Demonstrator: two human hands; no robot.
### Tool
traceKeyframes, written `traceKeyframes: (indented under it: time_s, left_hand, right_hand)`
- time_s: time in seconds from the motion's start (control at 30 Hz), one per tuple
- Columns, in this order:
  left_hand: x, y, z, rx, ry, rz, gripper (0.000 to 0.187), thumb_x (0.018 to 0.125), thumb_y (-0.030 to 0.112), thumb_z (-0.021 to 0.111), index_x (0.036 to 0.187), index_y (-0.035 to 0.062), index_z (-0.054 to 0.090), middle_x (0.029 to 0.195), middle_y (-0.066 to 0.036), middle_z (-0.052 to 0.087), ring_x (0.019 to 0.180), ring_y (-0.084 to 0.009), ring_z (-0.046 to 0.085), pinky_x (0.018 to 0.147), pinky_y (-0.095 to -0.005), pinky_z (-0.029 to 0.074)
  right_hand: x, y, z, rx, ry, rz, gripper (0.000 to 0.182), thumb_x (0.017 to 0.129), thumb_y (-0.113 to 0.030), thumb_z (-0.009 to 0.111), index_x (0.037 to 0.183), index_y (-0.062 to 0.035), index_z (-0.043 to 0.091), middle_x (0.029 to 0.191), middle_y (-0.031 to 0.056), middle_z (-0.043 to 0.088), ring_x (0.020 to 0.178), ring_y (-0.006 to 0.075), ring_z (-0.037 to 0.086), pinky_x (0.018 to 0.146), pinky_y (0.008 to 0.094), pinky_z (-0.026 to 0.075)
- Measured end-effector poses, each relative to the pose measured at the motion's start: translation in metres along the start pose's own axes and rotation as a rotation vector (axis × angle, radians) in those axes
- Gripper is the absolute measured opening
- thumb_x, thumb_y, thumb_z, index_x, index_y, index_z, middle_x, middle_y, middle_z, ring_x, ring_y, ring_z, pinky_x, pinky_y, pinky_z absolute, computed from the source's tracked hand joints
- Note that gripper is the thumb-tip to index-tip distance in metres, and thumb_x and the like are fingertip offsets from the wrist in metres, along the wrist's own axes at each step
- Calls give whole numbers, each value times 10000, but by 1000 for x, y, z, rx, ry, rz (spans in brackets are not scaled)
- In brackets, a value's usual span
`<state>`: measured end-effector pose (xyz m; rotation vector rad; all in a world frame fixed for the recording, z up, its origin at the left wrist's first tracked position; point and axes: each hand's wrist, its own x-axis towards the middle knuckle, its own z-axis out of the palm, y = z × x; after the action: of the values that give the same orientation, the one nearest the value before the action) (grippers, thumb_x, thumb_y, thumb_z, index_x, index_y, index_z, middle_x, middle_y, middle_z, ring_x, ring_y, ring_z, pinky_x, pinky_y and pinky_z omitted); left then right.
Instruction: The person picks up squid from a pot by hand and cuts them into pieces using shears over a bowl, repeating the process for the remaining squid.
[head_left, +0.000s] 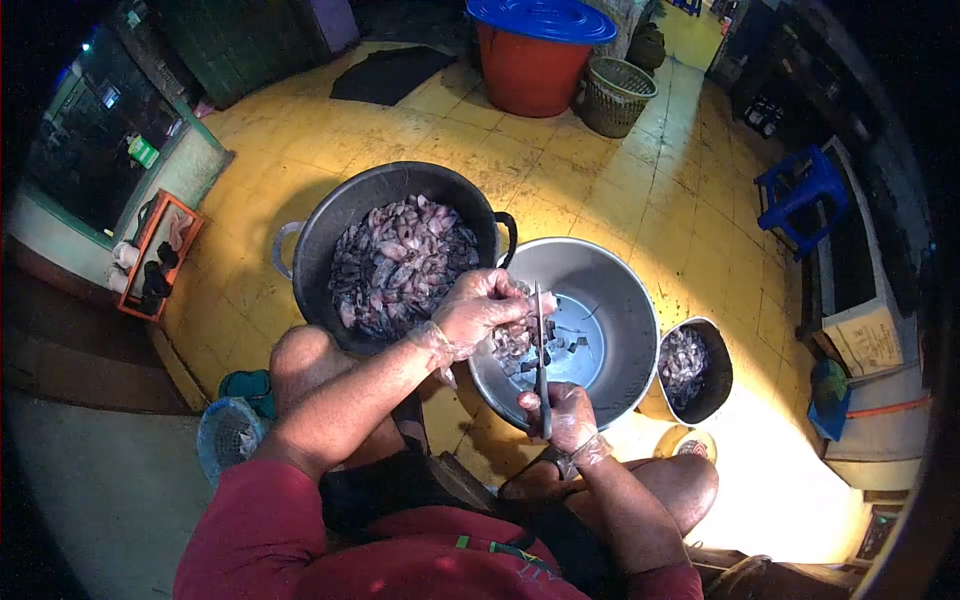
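Note:
My left hand [483,308], in a clear plastic glove, is closed on a greyish piece of fish or squid [515,338] over the metal bowl [620,300]. My right hand [565,415], also gloved, grips a pair of scissors [540,350] pointing up, blades against the held piece. Cut bits [560,345] lie in the bowl's bottom. A large black pot [330,225] to the left is full of purple-grey seafood pieces [400,262].
A small black tub [715,350] of scraps stands right of the bowl. On the yellow tiled floor: a red barrel with blue lid [535,65], a woven basket [615,95], a blue stool [800,190], a blue basket [230,435] by my left knee.

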<state>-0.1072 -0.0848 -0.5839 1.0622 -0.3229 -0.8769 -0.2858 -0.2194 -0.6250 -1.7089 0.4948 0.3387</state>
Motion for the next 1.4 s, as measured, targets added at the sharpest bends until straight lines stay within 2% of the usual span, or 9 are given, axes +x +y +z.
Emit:
traceKeyframes:
  time_s: [0.2,0.27,0.43,0.6,0.9,1.2,1.27,1.33,1.4]
  left_hand:
    - [1,-8,-5,230,-62,6,130,831,11,693,810,22,566,760,-65,632,649,-119,611,582,-253,515]
    - [2,-11,-5,301,-103,13,123,831,12,696,808,19,575,759,-64,634,647,-115,612,579,-253,514]
    - [7,-15,-8,143,-7,-17,78,844,-7,674,873,-4,602,870,-85,645,748,-151,656,672,-278,559]
    - [8,-19,-11,-29,37,20,80,857,-36,643,915,-16,593,930,-121,641,812,-184,669,698,-287,568]
    - [7,-25,-5,70,75,19,132,814,-43,690,833,11,571,798,-91,653,695,-158,655,644,-280,555]
    - [8,-21,-8,69,61,79,142,808,-61,668,808,21,553,783,-88,645,680,-148,639,646,-273,540]
    - [11,-22,-15,135,50,87,141,802,-53,666,797,31,553,795,-74,644,694,-140,634,646,-265,527]
    - [11,-20,-17,581,22,335,149,780,-25,688,772,36,552,799,-63,647,713,-132,624,648,-265,510]
    - [9,-17,-14,718,-21,427,162,762,-18,700,760,35,547,794,-58,647,720,-130,618,647,-269,501]
  right_hand:
    - [4,9,4,12,70,-66,413,839,-377,722,769,22,638,590,45,585,524,107,556,476,270,447]
    - [1,0,2,41,79,-16,506,805,-471,730,847,32,685,590,54,613,523,107,553,502,296,457]
    - [-5,-20,-5,140,106,101,442,813,-387,750,782,43,653,575,51,587,522,100,547,467,290,425]
    - [4,2,-3,248,53,32,437,847,-392,708,794,37,639,625,63,589,571,116,559,513,284,439]
    - [-4,-14,1,-2,81,0,506,821,-451,715,910,46,682,639,74,628,590,131,593,541,302,477]
    - [-5,-20,0,-140,90,69,499,813,-481,709,810,18,697,600,87,631,562,124,583,548,319,477]
    - [-2,-15,-1,-141,83,64,500,811,-485,711,813,15,698,600,87,628,567,122,581,547,321,476]
    - [3,-3,1,-140,75,58,501,808,-490,713,815,11,699,601,87,626,572,120,580,546,322,475]
    - [6,5,4,-84,92,12,497,804,-482,722,815,14,697,603,84,623,575,116,569,552,322,474]
